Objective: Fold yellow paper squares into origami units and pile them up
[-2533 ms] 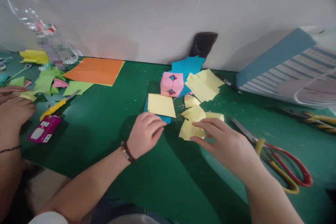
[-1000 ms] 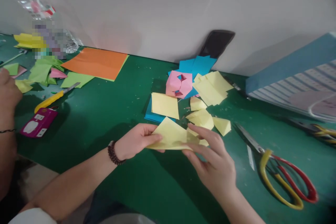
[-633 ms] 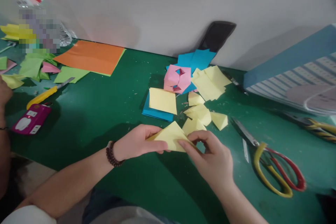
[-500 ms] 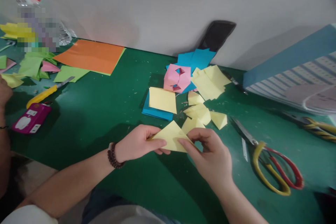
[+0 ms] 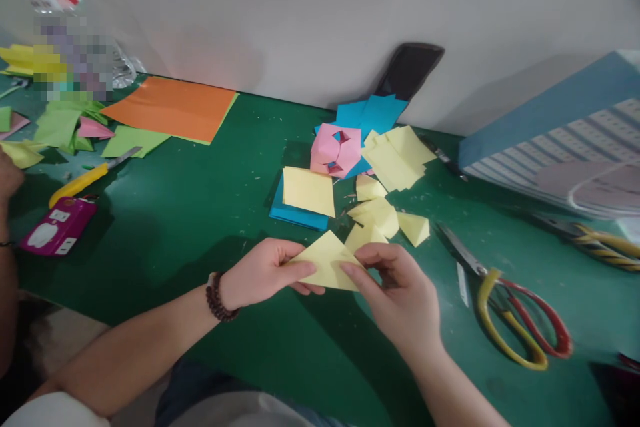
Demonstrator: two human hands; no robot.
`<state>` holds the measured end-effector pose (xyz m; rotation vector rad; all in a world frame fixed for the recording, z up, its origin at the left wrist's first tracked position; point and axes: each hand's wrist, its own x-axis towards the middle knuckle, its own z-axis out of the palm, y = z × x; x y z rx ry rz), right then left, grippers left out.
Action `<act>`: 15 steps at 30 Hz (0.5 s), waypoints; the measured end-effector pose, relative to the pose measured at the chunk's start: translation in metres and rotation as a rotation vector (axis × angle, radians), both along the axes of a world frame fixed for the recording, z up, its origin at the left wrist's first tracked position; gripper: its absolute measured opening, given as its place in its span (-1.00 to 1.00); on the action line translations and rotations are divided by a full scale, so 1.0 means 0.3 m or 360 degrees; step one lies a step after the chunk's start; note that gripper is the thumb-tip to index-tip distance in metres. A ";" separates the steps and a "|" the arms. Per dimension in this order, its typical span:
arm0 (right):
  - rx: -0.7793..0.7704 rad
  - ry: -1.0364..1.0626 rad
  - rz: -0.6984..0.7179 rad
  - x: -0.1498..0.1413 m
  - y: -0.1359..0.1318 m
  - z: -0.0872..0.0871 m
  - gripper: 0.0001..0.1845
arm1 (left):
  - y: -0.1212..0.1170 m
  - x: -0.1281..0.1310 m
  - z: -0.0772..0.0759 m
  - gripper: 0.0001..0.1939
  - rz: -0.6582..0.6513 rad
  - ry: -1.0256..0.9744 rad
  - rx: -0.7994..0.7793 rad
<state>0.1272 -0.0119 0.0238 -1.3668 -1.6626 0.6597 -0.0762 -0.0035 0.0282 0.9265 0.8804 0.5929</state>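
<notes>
Both hands are at work on one folded pale yellow paper (image 5: 327,265), held between them just above the green table (image 5: 225,167), peak pointing away from the person. The left hand (image 5: 263,273) pinches its left corner, thumb on top and fingers beneath; the right hand (image 5: 403,293) pinches the right side, thumb on the face and fingers curled behind. The step appears to be forming or setting a fold: the sheet shows as a triangle, though the hidden layers leave it unclear how many folds it has. The next move seems to call for firm thumbs and even edges, since thin paper slips easily out of line.

Straight beyond the hands, a yellow square sheet (image 5: 309,191) lies on blue folded paper (image 5: 297,215), and past that sits a pink paper model (image 5: 336,147) with diamond openings. Folded yellow pieces (image 5: 377,215) lie just beyond the right fingertips, where they could get nudged or mixed in; whether the nearest one touches the fingers cannot be told. Farther past them are loose yellow sheets (image 5: 397,159).

To the right of the right hand lie scissors (image 5: 481,271), blades slanting toward the folded pieces, close enough to hinder a sideways sweep; pliers (image 5: 590,235) lie farther out. Well left of the left hand are a yellow-handled craft knife (image 5: 83,183), a purple box-shaped object (image 5: 60,227) and a co-worker's hand (image 5: 10,177). An orange sheet (image 5: 175,109) lies beyond, on the left.
</notes>
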 end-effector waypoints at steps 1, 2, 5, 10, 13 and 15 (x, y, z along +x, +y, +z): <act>-0.0001 0.0001 0.0005 0.001 0.001 0.000 -0.84 | 0.000 0.000 0.001 -0.56 -0.0003 0.0001 -0.0002; -0.0005 -0.0001 0.0006 0.002 0.002 -0.001 -0.85 | 0.000 0.000 0.002 -0.56 -0.0007 0.0003 -0.0006; -0.0010 -0.0010 -0.0004 0.006 0.004 -0.004 -0.83 | 0.001 -0.001 0.005 -0.55 -0.0010 0.0001 -0.0030; -0.0022 0.0009 -0.0036 0.007 0.002 -0.010 -0.81 | 0.002 0.002 0.005 -0.55 0.0020 -0.0015 -0.0100; -0.0028 0.0020 -0.0043 0.005 -0.001 -0.010 -0.82 | 0.002 0.005 0.002 -0.56 0.0036 -0.0031 -0.0156; -0.0030 0.0028 -0.0045 0.006 -0.002 -0.008 -0.82 | 0.002 0.007 0.002 -0.57 0.0051 -0.0023 -0.0180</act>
